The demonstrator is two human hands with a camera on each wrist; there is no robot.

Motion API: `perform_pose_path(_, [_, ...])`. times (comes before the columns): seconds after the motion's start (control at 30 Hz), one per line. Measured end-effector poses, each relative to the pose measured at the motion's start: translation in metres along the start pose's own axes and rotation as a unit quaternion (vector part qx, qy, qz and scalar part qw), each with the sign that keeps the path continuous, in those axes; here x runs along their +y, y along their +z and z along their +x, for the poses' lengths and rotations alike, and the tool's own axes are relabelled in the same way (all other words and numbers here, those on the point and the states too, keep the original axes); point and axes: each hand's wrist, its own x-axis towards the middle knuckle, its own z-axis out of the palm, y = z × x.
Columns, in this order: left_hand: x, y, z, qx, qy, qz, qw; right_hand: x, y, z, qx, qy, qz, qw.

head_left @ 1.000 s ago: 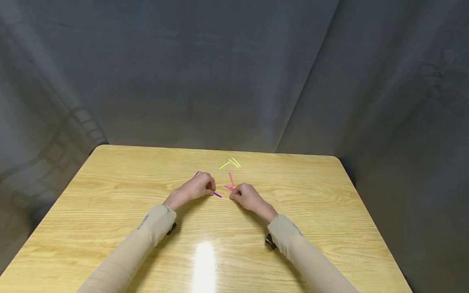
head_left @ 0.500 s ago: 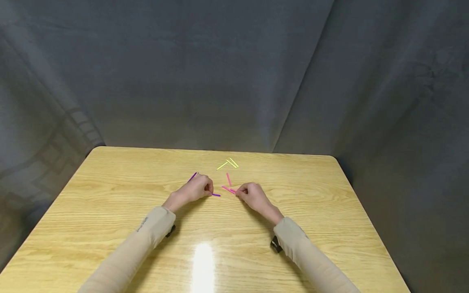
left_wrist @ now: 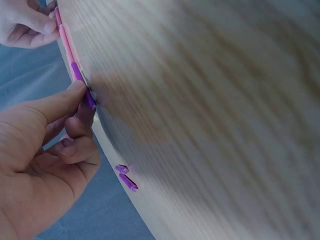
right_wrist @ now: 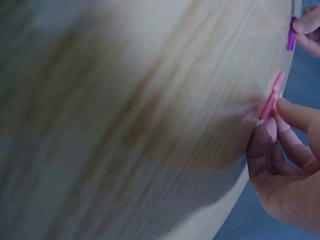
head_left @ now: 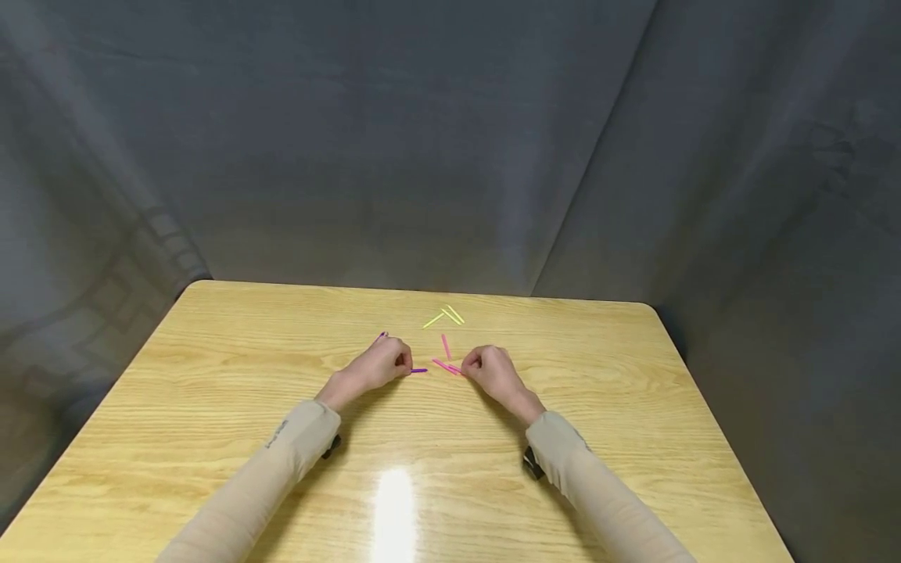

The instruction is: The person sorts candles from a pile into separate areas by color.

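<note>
My left hand (head_left: 373,366) pinches a short purple stick (head_left: 420,370) between thumb and fingertips, close over the table. In the left wrist view this purple stick (left_wrist: 77,71) pokes out past the thumb. Across from it, my right hand (head_left: 496,374) pinches one end of a pink stick (right_wrist: 268,108). A second pink stick (head_left: 441,364) lies alongside that one, overlapping it. Just beyond, a third pink stick (head_left: 446,347) points away from me. Two more purple sticks (left_wrist: 128,183) lie by the left hand, mostly hidden behind it in the head view.
Further back on the wooden table (head_left: 598,375), several yellow sticks (head_left: 433,320) lie at angles to each other. Dark grey curtains (head_left: 422,156) hang behind the table and at both sides.
The purple stick in my left hand has turned from slanting to nearly level across the view. My right hand has shifted a little to the right, still pinching the pink stick.
</note>
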Motion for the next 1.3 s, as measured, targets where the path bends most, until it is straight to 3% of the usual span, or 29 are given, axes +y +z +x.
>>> perform_pose_path(0.2, [-0.002, -0.003, -0.003, 0.031, -0.048, -0.01, 0.9983, -0.005, 0.001, 0.001, -0.025, 0.02, -0.003, 0.9995])
perform_pose_path(0.67, [-0.007, -0.012, -0.008, 0.116, -0.126, -0.031, 0.9848, -0.006, 0.001, 0.002, -0.019, 0.022, -0.009, 0.9995])
perform_pose_path(0.93, [-0.01, -0.013, -0.007, 0.131, -0.169, 0.0, 0.9769, -0.004, 0.001, 0.003, -0.025, 0.014, -0.011, 0.9995])
perform_pose_path(1.13, [-0.011, -0.013, -0.005, 0.166, -0.18, 0.044, 0.9685, -0.002, 0.002, 0.002, -0.02, 0.012, -0.003, 0.9997])
perform_pose_path(1.3, [-0.011, -0.012, -0.003, 0.169, -0.174, 0.05, 0.9689, -0.003, 0.001, 0.002, -0.017, 0.014, -0.006, 0.9997])
